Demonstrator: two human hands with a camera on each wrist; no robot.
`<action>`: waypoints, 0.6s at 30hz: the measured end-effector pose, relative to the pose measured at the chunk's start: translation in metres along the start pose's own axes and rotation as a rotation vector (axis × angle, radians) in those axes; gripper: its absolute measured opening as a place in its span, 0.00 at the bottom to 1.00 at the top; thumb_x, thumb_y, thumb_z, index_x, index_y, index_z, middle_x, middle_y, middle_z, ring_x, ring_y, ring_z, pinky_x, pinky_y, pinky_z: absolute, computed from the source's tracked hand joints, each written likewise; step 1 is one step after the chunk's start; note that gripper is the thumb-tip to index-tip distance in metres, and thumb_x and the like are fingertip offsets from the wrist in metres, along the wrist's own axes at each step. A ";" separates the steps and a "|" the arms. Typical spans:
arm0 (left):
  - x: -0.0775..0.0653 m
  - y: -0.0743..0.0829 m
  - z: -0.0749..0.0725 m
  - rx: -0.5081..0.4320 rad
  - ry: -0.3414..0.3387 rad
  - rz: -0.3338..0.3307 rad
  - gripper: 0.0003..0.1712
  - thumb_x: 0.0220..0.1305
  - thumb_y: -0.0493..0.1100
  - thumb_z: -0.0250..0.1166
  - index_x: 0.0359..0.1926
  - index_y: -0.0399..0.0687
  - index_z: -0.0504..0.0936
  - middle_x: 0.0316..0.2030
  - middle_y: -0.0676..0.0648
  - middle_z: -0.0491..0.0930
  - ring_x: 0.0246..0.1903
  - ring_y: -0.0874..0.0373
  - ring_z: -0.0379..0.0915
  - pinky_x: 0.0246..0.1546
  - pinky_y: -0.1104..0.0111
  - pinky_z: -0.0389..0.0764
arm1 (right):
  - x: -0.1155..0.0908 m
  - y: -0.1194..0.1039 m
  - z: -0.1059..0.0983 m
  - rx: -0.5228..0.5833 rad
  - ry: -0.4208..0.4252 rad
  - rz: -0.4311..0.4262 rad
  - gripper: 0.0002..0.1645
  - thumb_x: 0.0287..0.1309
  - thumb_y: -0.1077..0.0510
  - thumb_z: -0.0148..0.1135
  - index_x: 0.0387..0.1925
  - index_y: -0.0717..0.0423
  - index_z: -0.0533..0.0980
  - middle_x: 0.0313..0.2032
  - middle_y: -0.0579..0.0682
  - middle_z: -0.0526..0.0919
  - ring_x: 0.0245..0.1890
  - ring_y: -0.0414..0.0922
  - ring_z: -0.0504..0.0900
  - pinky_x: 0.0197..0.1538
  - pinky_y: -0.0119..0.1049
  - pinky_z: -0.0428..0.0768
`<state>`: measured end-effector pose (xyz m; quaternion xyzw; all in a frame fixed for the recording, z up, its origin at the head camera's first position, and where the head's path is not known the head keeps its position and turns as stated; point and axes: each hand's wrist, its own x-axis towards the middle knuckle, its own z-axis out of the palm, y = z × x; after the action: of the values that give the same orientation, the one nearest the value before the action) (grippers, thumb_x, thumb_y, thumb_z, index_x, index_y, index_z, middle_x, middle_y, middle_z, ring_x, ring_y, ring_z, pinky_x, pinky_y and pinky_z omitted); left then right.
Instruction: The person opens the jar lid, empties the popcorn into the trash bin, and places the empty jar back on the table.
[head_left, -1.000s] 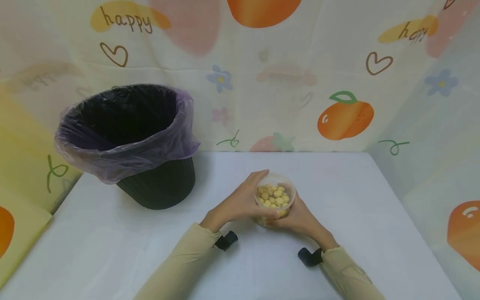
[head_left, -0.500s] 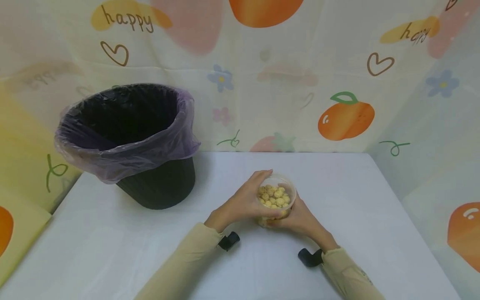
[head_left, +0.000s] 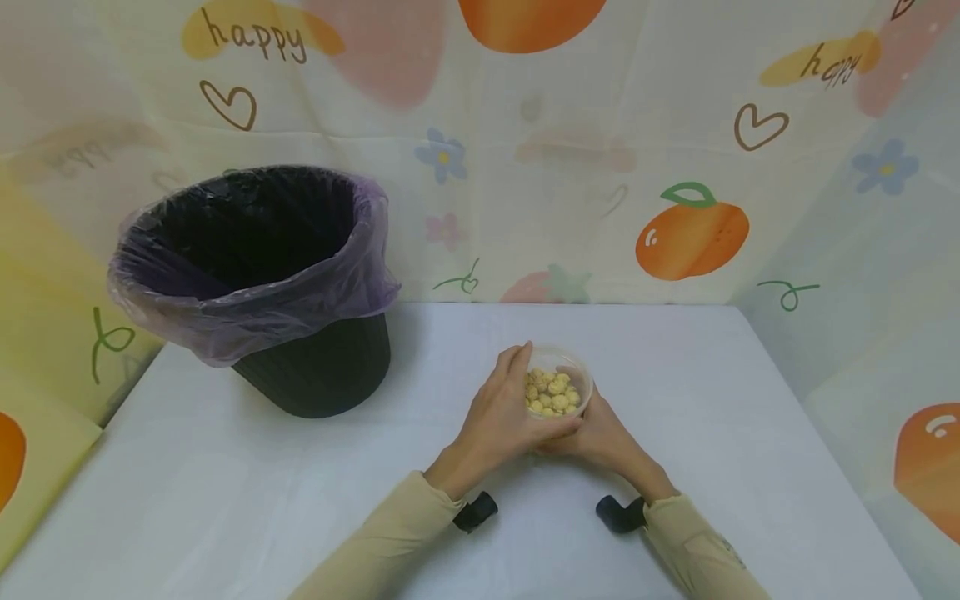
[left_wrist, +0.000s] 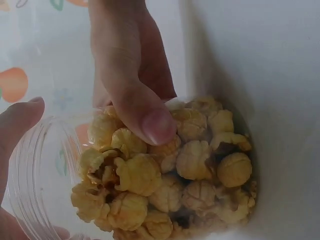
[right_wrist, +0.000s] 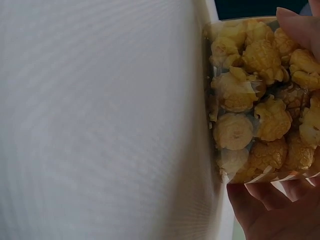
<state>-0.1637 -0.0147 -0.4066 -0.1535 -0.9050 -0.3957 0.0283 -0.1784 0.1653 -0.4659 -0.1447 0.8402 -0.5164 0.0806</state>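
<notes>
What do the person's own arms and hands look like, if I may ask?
The left sleeve and right sleeve are pale beige, slightly wrinkled and reach the wrists; the right one carries a faint, unreadable darker mark. The left hand and right hand wear no gloves. A stubby black left wrist device and a similar black right wrist device sit by the cuffs, with no cables visible.

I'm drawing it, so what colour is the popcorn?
The popcorn is yellow with some brownish parts, clearest in the left wrist view.
</notes>
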 end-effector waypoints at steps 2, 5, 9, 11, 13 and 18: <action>0.000 0.001 0.000 0.014 0.006 0.003 0.66 0.45 0.67 0.76 0.76 0.39 0.55 0.71 0.41 0.62 0.65 0.45 0.68 0.63 0.52 0.75 | 0.000 0.000 0.000 -0.006 0.000 -0.005 0.71 0.35 0.51 0.84 0.75 0.58 0.49 0.71 0.57 0.62 0.70 0.53 0.66 0.69 0.57 0.66; 0.000 0.001 0.001 0.015 0.014 0.013 0.65 0.45 0.66 0.76 0.75 0.39 0.55 0.71 0.41 0.62 0.65 0.45 0.68 0.63 0.52 0.75 | 0.000 0.000 0.000 -0.009 0.000 0.003 0.70 0.35 0.51 0.84 0.75 0.58 0.49 0.72 0.57 0.61 0.70 0.54 0.65 0.70 0.57 0.66; 0.000 -0.001 0.001 -0.024 0.010 0.022 0.65 0.45 0.65 0.76 0.76 0.40 0.55 0.71 0.41 0.61 0.67 0.45 0.66 0.65 0.53 0.72 | 0.000 0.001 0.000 -0.017 0.004 0.021 0.70 0.36 0.50 0.84 0.75 0.57 0.49 0.73 0.58 0.60 0.72 0.55 0.63 0.70 0.58 0.65; 0.001 -0.003 -0.001 -0.063 -0.017 0.014 0.66 0.45 0.64 0.77 0.76 0.41 0.54 0.72 0.42 0.59 0.68 0.46 0.65 0.66 0.52 0.71 | 0.000 0.002 0.000 -0.013 0.005 0.029 0.70 0.36 0.49 0.84 0.75 0.56 0.49 0.73 0.58 0.60 0.72 0.55 0.63 0.70 0.59 0.65; 0.002 -0.005 -0.005 -0.124 -0.065 -0.003 0.66 0.44 0.63 0.78 0.77 0.43 0.53 0.73 0.44 0.58 0.68 0.46 0.63 0.67 0.51 0.70 | 0.000 0.002 0.001 0.000 0.002 0.036 0.71 0.35 0.48 0.84 0.75 0.55 0.49 0.73 0.57 0.60 0.71 0.54 0.63 0.70 0.59 0.65; 0.011 -0.016 -0.020 -0.244 -0.236 -0.015 0.65 0.43 0.58 0.80 0.77 0.52 0.52 0.74 0.49 0.56 0.70 0.48 0.60 0.68 0.49 0.66 | -0.001 0.004 0.001 0.033 -0.005 0.044 0.72 0.33 0.49 0.85 0.75 0.51 0.50 0.71 0.54 0.63 0.70 0.52 0.65 0.70 0.58 0.65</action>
<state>-0.1806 -0.0366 -0.4018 -0.1945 -0.8483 -0.4822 -0.1001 -0.1781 0.1668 -0.4696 -0.1262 0.8344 -0.5279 0.0964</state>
